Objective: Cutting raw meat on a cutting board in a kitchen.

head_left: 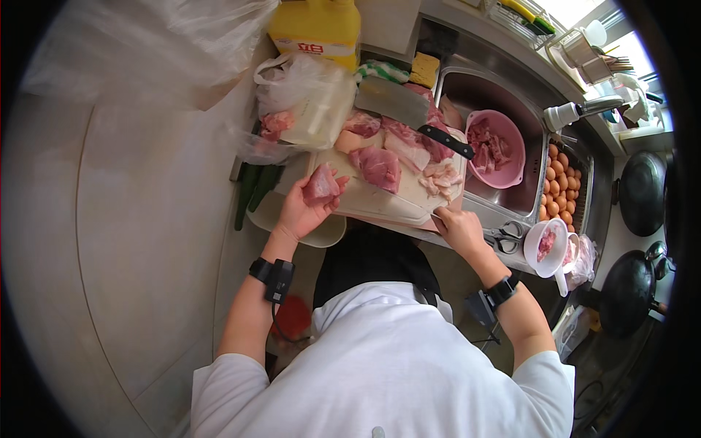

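My left hand (308, 207) holds a piece of raw meat (321, 185) in its palm, off the left edge of the white cutting board (356, 201). At the board's right front corner my right hand (459, 229) is closed on the handle of a knife, whose thin blade (402, 200) reaches left over the board. A round chunk of raw meat (377, 167) lies just behind the blade. Pale trimmed scraps (440, 179) sit at the right. Larger meat slabs (406, 143) lie farther back, with a black-handled cleaver (392, 103) resting across them.
In the sink (526, 206) stands a pink colander (516, 143) with meat pieces. Brown eggs (559, 186) fill a rack beyond it. Scissors (509, 236) and a white strainer (546, 268) lie at the right front. Cucumbers (249, 189), a plastic container (326, 123) and a yellow jug (317, 27) are left.
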`<action>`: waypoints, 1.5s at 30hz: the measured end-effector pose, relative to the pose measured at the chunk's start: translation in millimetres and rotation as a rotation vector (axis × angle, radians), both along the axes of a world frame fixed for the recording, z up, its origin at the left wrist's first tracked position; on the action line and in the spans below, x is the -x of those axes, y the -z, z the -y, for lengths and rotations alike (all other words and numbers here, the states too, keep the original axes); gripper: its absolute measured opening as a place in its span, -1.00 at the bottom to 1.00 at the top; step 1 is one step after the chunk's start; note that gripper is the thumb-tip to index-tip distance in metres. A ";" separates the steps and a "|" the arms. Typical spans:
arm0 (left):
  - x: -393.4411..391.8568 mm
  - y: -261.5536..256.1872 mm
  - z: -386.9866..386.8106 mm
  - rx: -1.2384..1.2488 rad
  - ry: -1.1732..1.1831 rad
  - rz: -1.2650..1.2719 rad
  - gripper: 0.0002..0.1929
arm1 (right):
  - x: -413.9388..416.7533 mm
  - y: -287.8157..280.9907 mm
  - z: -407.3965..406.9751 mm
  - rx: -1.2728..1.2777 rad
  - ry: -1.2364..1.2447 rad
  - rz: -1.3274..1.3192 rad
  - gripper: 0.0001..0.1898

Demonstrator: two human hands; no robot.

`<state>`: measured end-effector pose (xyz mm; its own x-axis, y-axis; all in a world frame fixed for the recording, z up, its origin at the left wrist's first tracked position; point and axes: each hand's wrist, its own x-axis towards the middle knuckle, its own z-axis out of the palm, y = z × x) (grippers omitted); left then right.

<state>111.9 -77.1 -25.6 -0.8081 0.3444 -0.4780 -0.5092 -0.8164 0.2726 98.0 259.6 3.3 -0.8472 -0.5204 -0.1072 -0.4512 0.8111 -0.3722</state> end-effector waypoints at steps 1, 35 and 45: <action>1.4 2.4 0.4 -0.041 -0.011 -0.011 -0.50 | -4.2 -2.0 -6.3 0.021 0.016 0.006 -0.85; -11.3 33.4 -53.5 1.947 0.075 -0.865 -0.46 | -14.1 -21.0 16.5 0.146 0.185 0.047 -0.85; -11.9 62.8 -65.4 2.099 0.022 -1.007 -0.65 | -24.5 -14.1 31.2 -0.031 0.059 0.116 -0.84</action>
<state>123.8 -11.7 -88.4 -0.9341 0.0992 0.3429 0.2726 0.8183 0.5060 122.5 228.4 17.5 -0.8571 -0.4652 -0.2214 -0.3580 0.8468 -0.3934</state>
